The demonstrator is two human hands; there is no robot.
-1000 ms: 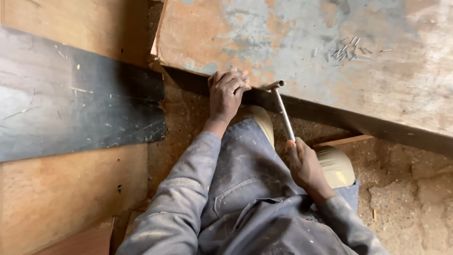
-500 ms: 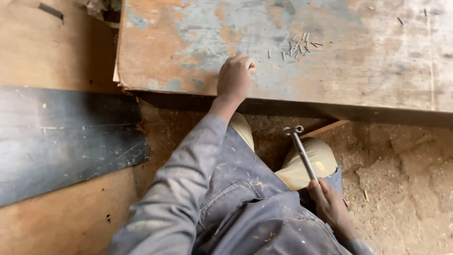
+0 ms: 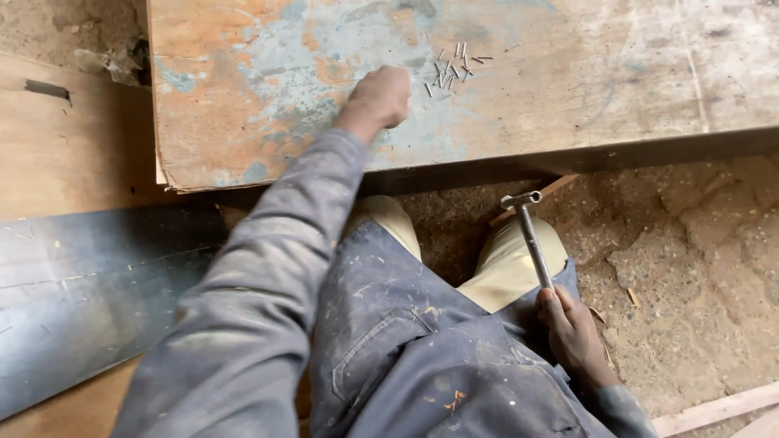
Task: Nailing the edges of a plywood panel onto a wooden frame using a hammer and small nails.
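My left hand [image 3: 380, 97] rests as a closed fist on a worn plywood board [image 3: 568, 89] with patches of blue and orange paint. Whether it holds anything I cannot see. Just right of the fist lies a small scatter of several nails [image 3: 454, 65]. My right hand [image 3: 572, 328] is low by my right knee, gripping the handle of a metal hammer [image 3: 527, 227] whose head points up toward the board's dark front edge. Grey-blue work trousers cover my legs [image 3: 406, 324].
A dark grey sheet [image 3: 89, 284] lies at left over brown wooden boards [image 3: 65, 138]. Sawdust-covered earth [image 3: 698, 268] spreads to the right. A thin wooden strip [image 3: 714, 410] lies at the bottom right corner. My light-coloured shoes [image 3: 511, 259] sit beneath the board's edge.
My left hand has slid from the board's front edge up onto its surface toward the nails. My right hand has drawn the hammer back down from the edge to my knee.
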